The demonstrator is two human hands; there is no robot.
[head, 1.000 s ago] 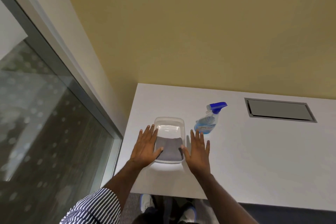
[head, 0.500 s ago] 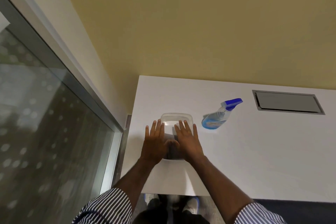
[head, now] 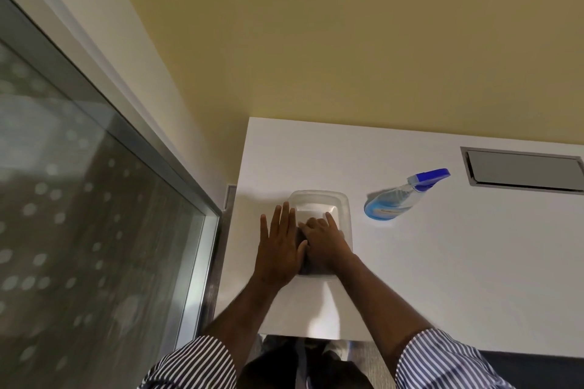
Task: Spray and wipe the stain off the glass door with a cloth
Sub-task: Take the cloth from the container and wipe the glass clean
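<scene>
Nearest, two striped sleeves (head: 196, 363) frame the bottom edge, and both bare forearms reach forward over a white counter (head: 442, 262). Just beyond, the left hand (head: 279, 248) lies flat with its fingers spread, palm down along the left rim of a clear plastic tub (head: 344, 208), its grip released and closed on nothing. Beside it and touching it at the thumb, the right hand (head: 322, 243) is down inside the tub, fingers bent over a dark grey cloth (head: 311, 270), of which only a strip shows under and between the hands; whether that grip has actually clenched the cloth I cannot tell, as the fingertips are hidden. The tub stands near the counter's left edge, its far half bare and pale. Further out and to the right, well apart from the tub, a spray bottle (head: 395, 199) with blue liquid and a blue trigger head stands on the counter. Past it, a grey metal hatch (head: 524, 172) is set flush into the counter near the yellow wall (head: 347, 41). Off to the left, the glass door (head: 79, 215) runs along in its metal frame, its pane dotted with pale spots; no stain can be picked out.
</scene>
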